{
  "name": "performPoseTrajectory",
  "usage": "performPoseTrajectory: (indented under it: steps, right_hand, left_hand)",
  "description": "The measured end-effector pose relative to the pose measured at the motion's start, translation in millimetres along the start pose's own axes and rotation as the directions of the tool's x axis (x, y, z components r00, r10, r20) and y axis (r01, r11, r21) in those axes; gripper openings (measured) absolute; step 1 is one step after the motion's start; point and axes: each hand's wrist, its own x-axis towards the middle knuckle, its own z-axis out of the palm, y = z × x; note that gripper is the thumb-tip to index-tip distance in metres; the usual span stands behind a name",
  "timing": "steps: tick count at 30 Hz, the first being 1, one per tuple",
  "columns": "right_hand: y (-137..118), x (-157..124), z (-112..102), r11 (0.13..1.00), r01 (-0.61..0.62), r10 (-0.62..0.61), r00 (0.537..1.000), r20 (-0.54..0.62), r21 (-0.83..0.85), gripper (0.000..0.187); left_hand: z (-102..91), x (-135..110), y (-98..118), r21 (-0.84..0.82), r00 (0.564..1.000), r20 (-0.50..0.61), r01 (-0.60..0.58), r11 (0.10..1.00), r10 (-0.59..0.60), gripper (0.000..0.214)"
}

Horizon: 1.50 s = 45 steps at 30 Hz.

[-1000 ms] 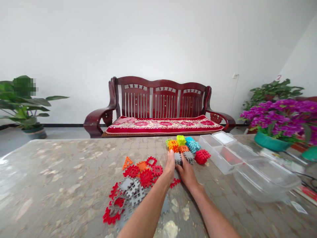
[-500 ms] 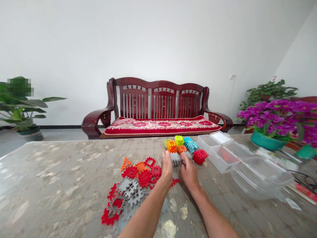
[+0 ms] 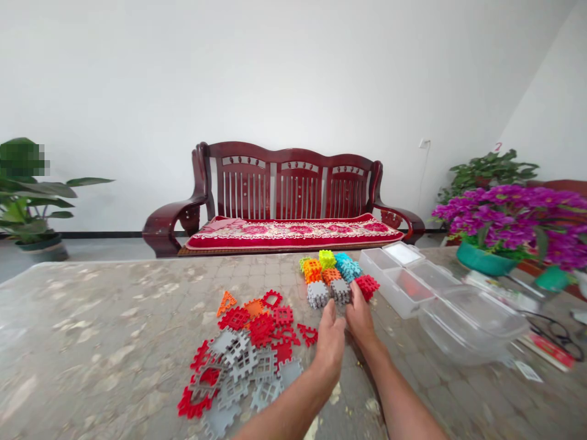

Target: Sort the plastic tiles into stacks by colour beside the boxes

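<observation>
My right hand point(image 3: 361, 315) has its fingers stretched out along the right side of a grey stack of interlocking plastic tiles point(image 3: 340, 291), between it and a red stack point(image 3: 369, 286). Just in front of the grey stacks is my left hand point(image 3: 331, 336), fingers extended and thumb apart, with nothing seen in it. A second grey stack point(image 3: 317, 295) stands beside the first. Behind them are orange stacks point(image 3: 312, 270), a lime stack point(image 3: 327, 259) and blue stacks point(image 3: 349, 267). Loose grey tiles point(image 3: 241, 357) and red tiles point(image 3: 262, 329) lie in a heap left of my hands.
A clear divided plastic box point(image 3: 415, 308) with lids open stands right of the stacks, a clear container point(image 3: 472, 324) beside it. Farther right are a flower pot point(image 3: 483, 259) with purple flowers and dark cables. A wooden bench point(image 3: 284, 183) stands behind the table point(image 3: 114, 330).
My left hand has drawn back toward me and right, away from the left grey stack. My right hand has moved to the right side of the other grey stack. The view shifted slightly.
</observation>
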Motion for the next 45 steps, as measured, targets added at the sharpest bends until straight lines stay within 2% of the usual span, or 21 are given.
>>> performPoseTrajectory:
  steps: [3, 5, 7, 10, 13, 15, 17, 19, 20, 21, 22, 24, 27, 31, 34, 41, 45]
  right_hand:
    - [-6, -3, 1, 0.995, -0.096, 0.096, 0.995, -0.018, 0.001, 0.074]
    - [-11, -6, -2, 0.997, -0.065, 0.066, 0.997, -0.04, 0.034, 0.072]
    - [-17, -6, -9, 0.998, -0.004, 0.009, 0.996, -0.086, 0.066, 0.068]
    - [-23, -2, -28, 0.999, 0.048, -0.041, 0.966, -0.254, 0.021, 0.058]
    - [-20, 6, -44, 0.995, 0.036, -0.073, 0.898, -0.433, -0.092, 0.054]
    - [-13, 12, -48, 0.99, 0.023, -0.085, 0.883, -0.462, -0.139, 0.061]
    - [-2, 18, -46, 0.989, 0.001, -0.069, 0.893, -0.445, -0.15, 0.076]
    - [9, 24, -41, 0.992, -0.041, -0.012, 0.914, -0.406, -0.122, 0.091]
    - [15, 27, -38, 0.993, -0.07, 0.027, 0.924, -0.381, -0.099, 0.095]
    - [19, 29, -36, 0.992, -0.1, 0.067, 0.932, -0.355, -0.076, 0.098]
    - [23, 32, -35, 0.99, -0.127, 0.102, 0.939, -0.33, -0.055, 0.1]
    - [27, 37, -34, 0.988, -0.15, 0.135, 0.945, -0.297, -0.027, 0.099]
    - [28, 43, -35, 0.992, -0.125, 0.116, 0.95, -0.289, -0.012, 0.092]
    - [23, 48, -37, 0.994, -0.105, 0.097, 0.95, -0.296, -0.01, 0.082]
    - [21, 50, -37, 0.996, -0.09, 0.083, 0.958, -0.274, -0.011, 0.078]
    - [27, 50, -37, 0.995, -0.091, 0.082, 0.97, -0.229, -0.028, 0.086]
    - [23, 48, -44, 0.994, -0.087, 0.068, 0.968, -0.24, -0.066, 0.087]
  left_hand:
    - [-8.9, 3, 12, -0.036, 1.0, -0.013, -0.028, 0.999, 0.028, 0.077]
    - [-21.8, 1, 27, -0.068, 0.995, -0.025, -0.102, 0.992, 0.1, 0.069]
    - [-40.7, -3, 48, -0.084, 0.983, -0.056, -0.18, 0.98, 0.176, 0.061]
    - [-81.1, -12, 84, -0.009, 0.932, -0.154, -0.333, 0.943, 0.328, 0.051]
    - [-135.5, -17, 111, 0.087, 0.834, -0.308, -0.455, 0.886, 0.458, 0.046]
    - [-177.0, -16, 122, 0.183, 0.751, -0.422, -0.478, 0.859, 0.508, 0.044]
    - [-219.1, -13, 129, 0.277, 0.647, -0.527, -0.482, 0.831, 0.551, 0.04]
    - [-258.0, -10, 133, 0.329, 0.514, -0.658, -0.461, 0.824, 0.55, 0.035]
    - [-275.1, -10, 134, 0.362, 0.478, -0.679, -0.442, 0.821, 0.557, 0.034]
    - [-290.1, -10, 135, 0.41, 0.422, -0.704, -0.415, 0.812, 0.571, 0.034]
    - [-302.8, -11, 135, 0.451, 0.398, -0.713, -0.371, 0.812, 0.578, 0.034]
    - [-320.8, -14, 134, 0.539, 0.404, -0.702, -0.236, 0.808, 0.586, 0.034]
    - [-330.8, -19, 130, 0.603, 0.403, -0.708, -0.082, 0.793, 0.58, 0.032]
    - [-327.2, -20, 129, 0.63, 0.432, -0.691, -0.034, 0.776, 0.58, 0.024]
    - [-327.1, -17, 130, 0.647, 0.457, -0.691, 0.047, 0.761, 0.56, 0.02]
    - [-344.6, -8, 123, 0.689, 0.542, -0.65, 0.124, 0.714, 0.533, 0.032]
    - [-350.4, -4, 119, 0.711, 0.571, -0.613, 0.097, 0.697, 0.546, 0.037]
